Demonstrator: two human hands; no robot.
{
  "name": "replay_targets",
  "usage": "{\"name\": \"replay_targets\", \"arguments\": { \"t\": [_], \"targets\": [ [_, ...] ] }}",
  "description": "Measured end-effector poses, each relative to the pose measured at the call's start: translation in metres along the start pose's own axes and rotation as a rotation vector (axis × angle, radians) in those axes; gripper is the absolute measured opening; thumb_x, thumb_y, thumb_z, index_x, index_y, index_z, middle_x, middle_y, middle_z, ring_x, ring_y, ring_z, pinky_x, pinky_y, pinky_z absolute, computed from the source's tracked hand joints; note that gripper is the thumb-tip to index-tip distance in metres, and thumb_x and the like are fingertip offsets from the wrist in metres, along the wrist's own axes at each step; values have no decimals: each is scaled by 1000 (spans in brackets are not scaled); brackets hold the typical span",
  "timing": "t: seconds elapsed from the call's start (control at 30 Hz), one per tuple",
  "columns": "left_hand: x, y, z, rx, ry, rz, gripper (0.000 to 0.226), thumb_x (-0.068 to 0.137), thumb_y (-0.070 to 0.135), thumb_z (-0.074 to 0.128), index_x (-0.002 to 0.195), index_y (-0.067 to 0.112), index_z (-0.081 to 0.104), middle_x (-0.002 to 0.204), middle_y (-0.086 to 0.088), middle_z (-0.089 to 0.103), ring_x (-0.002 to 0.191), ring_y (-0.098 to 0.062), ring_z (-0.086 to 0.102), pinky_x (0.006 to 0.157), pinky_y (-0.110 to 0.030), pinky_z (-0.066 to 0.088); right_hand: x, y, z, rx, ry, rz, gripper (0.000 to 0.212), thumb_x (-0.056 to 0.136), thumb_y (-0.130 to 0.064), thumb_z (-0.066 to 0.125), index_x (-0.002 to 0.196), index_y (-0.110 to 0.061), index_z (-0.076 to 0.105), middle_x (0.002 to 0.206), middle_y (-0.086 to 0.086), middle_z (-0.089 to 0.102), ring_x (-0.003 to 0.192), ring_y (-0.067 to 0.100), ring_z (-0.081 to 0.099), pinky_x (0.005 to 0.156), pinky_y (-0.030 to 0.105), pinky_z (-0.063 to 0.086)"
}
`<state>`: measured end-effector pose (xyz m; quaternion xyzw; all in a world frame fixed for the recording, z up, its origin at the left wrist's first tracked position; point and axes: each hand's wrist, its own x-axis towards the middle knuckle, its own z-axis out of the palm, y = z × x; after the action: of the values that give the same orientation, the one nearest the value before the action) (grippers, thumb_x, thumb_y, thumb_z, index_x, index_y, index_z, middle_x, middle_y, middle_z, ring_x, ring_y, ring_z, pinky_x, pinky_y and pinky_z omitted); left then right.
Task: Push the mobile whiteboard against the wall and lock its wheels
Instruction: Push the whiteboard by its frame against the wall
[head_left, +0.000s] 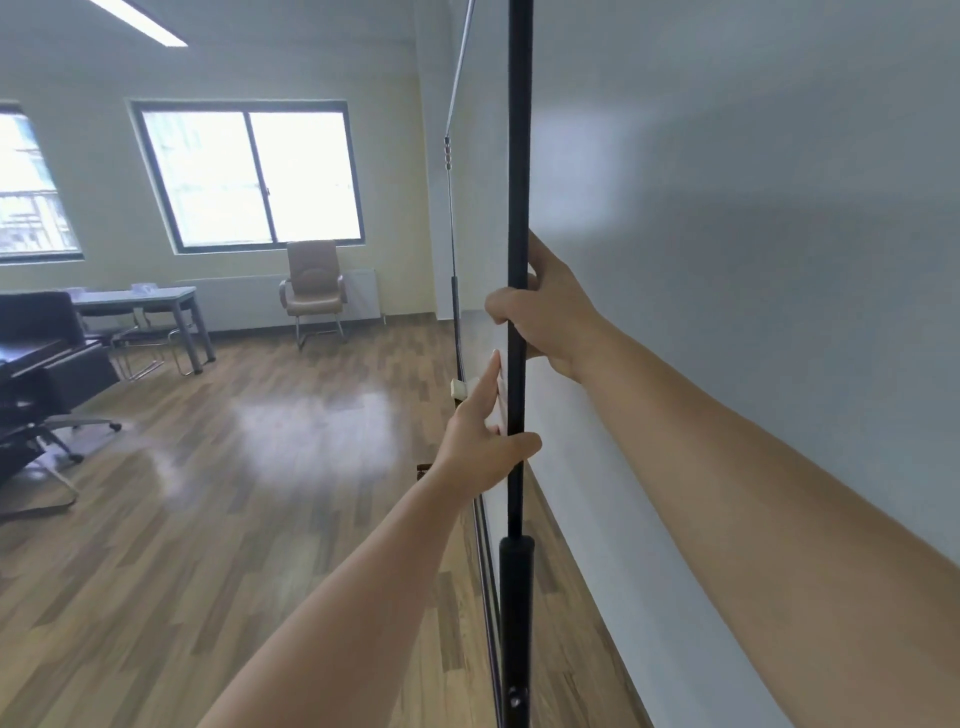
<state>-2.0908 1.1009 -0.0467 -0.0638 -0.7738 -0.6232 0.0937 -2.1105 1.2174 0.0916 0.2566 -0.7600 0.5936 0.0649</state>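
The mobile whiteboard stands edge-on in front of me; its black upright post (519, 156) runs from top to bottom of the view. The board's panel (480, 270) shows as a thin sliver left of the post. My right hand (545, 317) is wrapped around the post at mid height. My left hand (483, 441) sits lower, thumb across the post and fingers flat against the board's edge. The white wall (753, 234) fills the right side, close behind the post. The wheels are out of view.
Wooden floor (234, 493) stretches to the left. A tan chair (314, 291) stands under the window at the back. A grey table (140, 301) and black office chairs (41, 364) stand at the far left.
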Motion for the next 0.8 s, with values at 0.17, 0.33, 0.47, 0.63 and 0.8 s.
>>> {"name": "replay_targets", "arguments": {
  "t": [0.17,0.33,0.47,0.63,0.8],
  "targets": [
    [90,-24,-14,6,-13,2,113,82,-5,67,168,50,19,159,18,51,49,-8,53,52,-18,50,85,39,-2,-6,-6,20,80,91,7,58,158,-33,42,87,-11,56,59,3,56,48,13,50],
    [174,-42,-25,25,11,-1,111,84,-4,68,168,49,20,148,24,57,57,2,64,62,-22,57,166,77,-3,-1,-8,19,80,91,7,58,158,-33,42,85,-10,57,55,1,57,47,14,50],
    [236,-57,-29,46,42,5,110,79,3,71,165,54,25,161,16,50,126,-40,67,104,-51,56,232,112,-8,10,-21,0,82,90,5,59,158,-37,43,78,-12,58,58,1,58,50,17,54],
    [330,-81,-35,41,87,0,108,81,-2,70,166,49,27,167,-3,46,132,-44,62,73,-21,60,322,158,-14,56,-68,-14,87,89,3,61,160,-42,37,76,-25,57,74,1,62,63,24,57],
    [410,-93,-40,-9,104,35,103,81,-6,73,166,39,35,155,-4,57,142,-57,45,63,-12,55,406,197,-13,89,-91,-18,96,86,-3,64,161,-51,29,126,-5,59,137,31,53,95,49,59]
  ]
}}
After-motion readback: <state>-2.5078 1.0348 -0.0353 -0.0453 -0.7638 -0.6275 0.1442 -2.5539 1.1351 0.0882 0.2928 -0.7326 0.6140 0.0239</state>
